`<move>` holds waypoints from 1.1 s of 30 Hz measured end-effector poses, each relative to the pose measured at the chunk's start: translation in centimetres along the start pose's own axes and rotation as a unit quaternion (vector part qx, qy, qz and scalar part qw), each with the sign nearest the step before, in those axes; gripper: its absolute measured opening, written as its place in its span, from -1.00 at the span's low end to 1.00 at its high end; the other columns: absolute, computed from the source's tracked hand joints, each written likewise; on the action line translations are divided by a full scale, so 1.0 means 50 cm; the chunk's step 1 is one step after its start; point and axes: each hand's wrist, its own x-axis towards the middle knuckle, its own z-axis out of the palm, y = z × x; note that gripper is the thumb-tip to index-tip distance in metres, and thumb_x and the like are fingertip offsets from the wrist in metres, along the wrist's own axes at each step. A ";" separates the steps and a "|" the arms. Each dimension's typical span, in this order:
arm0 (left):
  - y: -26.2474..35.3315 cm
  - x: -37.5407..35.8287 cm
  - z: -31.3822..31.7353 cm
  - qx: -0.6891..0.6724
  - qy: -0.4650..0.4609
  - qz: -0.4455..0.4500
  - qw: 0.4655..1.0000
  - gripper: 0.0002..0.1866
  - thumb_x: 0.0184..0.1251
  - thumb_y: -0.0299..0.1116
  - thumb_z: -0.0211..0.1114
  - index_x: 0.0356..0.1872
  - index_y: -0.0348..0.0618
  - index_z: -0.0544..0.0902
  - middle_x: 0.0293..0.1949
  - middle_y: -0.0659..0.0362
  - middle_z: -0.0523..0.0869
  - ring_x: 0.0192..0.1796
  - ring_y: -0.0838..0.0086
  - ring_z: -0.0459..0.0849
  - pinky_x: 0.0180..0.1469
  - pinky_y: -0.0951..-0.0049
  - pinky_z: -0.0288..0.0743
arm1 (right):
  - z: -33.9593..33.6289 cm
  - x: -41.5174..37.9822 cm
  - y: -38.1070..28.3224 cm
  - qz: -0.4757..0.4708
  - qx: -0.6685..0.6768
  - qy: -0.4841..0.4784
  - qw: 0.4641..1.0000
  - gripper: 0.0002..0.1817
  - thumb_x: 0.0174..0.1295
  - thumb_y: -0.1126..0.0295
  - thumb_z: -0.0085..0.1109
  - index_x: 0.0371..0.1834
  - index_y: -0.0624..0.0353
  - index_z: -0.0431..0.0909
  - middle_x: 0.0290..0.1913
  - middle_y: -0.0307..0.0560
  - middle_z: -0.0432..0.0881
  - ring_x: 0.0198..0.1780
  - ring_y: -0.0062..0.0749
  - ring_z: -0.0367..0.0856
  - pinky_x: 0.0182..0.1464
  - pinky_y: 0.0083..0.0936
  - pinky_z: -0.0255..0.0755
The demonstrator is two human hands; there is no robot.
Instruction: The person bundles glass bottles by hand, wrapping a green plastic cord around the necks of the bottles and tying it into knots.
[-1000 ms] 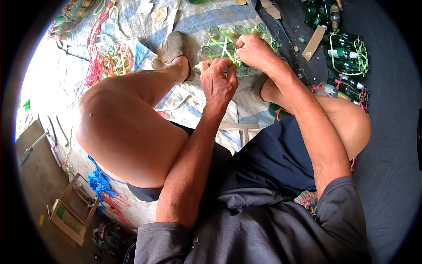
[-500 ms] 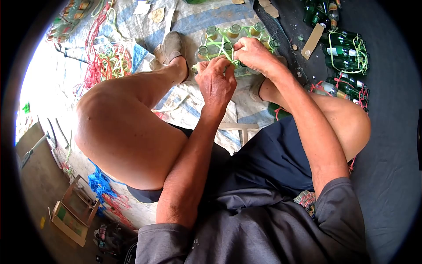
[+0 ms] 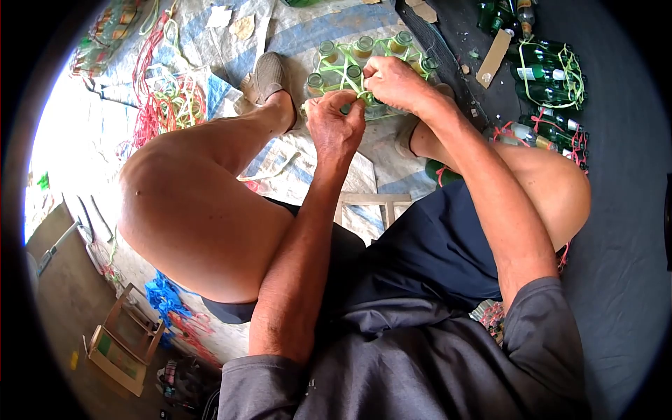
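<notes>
Several upright glass bottles [image 3: 327, 50] stand grouped between the feet, with light green strapping [image 3: 343, 68] laced around and across their necks. My left hand [image 3: 334, 122] is at the near side of the group, its thumb and fingers pinched on the green strapping. Just right of it, my right hand [image 3: 393, 82] reaches over the bottles with its fingers closed near a bottle neck. What those fingers hold is hidden behind the hand. The two hands are close but apart.
Loose red and green strapping [image 3: 178, 101] lies on the striped sheet [image 3: 301, 28] at left. Green bottles tied in bundles [image 3: 549, 73] lie at right, near a cardboard strip [image 3: 494, 59]. A wooden frame [image 3: 374, 199] is between the legs; blue plastic [image 3: 165, 297] lies lower left.
The bottles appear slightly higher and further left in view. My left hand has turned a little, its fingers drawn closer together. My right hand has shifted slightly up and left.
</notes>
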 end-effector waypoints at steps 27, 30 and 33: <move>0.012 0.022 -0.023 -0.044 -0.071 -0.054 0.995 -0.73 0.12 -0.35 0.38 -0.32 -0.42 0.80 -0.71 0.06 0.63 -0.64 0.53 0.58 -0.50 0.41 0.43 | -0.006 0.000 0.007 -0.048 -0.026 0.003 0.999 -0.82 0.22 0.47 0.20 -0.12 0.22 0.63 -0.23 0.15 0.77 -0.13 -0.04 0.76 -0.04 -0.19 0.61; 0.013 0.024 -0.026 -0.052 -0.074 -0.053 0.994 -0.74 0.13 -0.37 0.38 -0.31 -0.42 0.80 -0.73 0.15 0.61 -0.63 0.63 0.53 -0.54 0.46 0.38 | -0.017 -0.005 0.001 -0.053 -0.015 -0.023 0.998 -0.80 0.19 0.50 0.16 -0.12 0.21 0.64 -0.20 0.18 0.77 -0.08 0.01 0.77 0.02 -0.19 0.61; 0.013 0.025 -0.030 -0.062 -0.078 -0.046 0.994 -0.76 0.15 -0.40 0.37 -0.29 -0.42 0.79 -0.68 0.19 0.63 -0.60 0.67 0.52 -0.53 0.48 0.36 | -0.023 -0.008 0.000 -0.048 0.000 -0.041 0.998 -0.79 0.18 0.52 0.13 -0.11 0.21 0.63 -0.20 0.14 0.78 -0.09 -0.04 0.77 0.03 -0.21 0.60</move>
